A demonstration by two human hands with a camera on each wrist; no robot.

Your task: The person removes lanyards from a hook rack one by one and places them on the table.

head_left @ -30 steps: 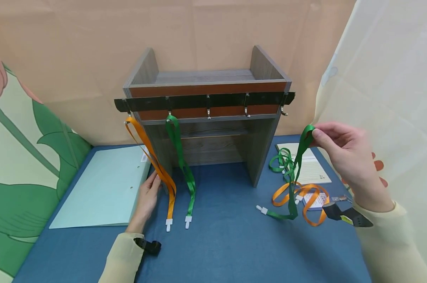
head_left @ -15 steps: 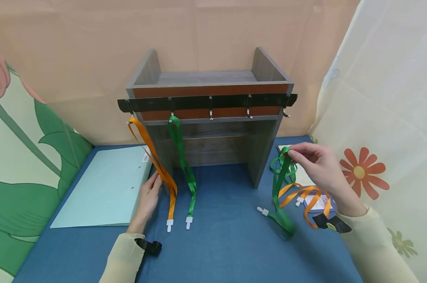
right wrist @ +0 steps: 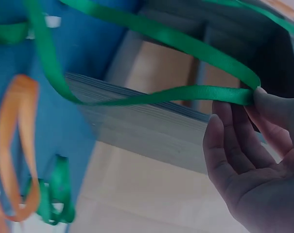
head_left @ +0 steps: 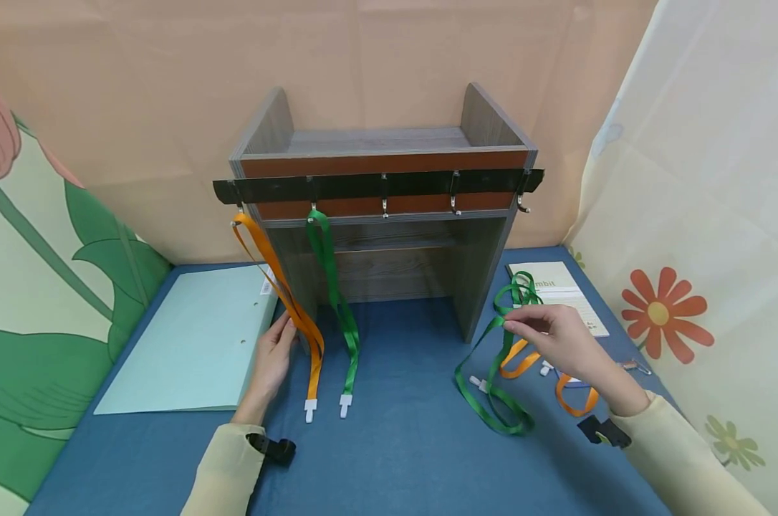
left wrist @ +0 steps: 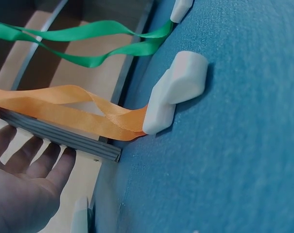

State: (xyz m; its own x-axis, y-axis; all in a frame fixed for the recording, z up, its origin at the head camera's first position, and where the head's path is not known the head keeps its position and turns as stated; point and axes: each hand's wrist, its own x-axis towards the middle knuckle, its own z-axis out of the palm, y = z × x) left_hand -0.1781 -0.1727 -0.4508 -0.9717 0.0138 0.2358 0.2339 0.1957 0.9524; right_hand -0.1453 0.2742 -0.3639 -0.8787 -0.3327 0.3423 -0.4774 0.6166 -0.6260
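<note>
My right hand [head_left: 521, 326] pinches a green lanyard [head_left: 492, 401] between thumb and fingers, just right of the wooden shelf [head_left: 479, 287]. The lanyard's lower loop lies on the blue tabletop. The right wrist view shows the green lanyard [right wrist: 185, 94] held at my fingertips [right wrist: 256, 97]. My left hand [head_left: 279, 337] rests with straight fingers against the shelf's left side panel. Next to it, an orange lanyard [head_left: 279, 287] and a second green lanyard [head_left: 334, 294] hang from the black hook rail [head_left: 376, 186]. Their white clips [left wrist: 176, 92] lie on the table.
More lanyards, orange [head_left: 576, 405] and green [head_left: 521, 287], lie in a heap at the right beside a booklet [head_left: 569, 294]. A light-blue binder [head_left: 189, 337] lies to the left. Three hooks on the rail's right part are bare. Printed curtains close in both sides.
My right hand has come down and leftward from about shelf height to just above the table, bringing the green lanyard along; its loop now rests on the tabletop. My left hand has stayed put.
</note>
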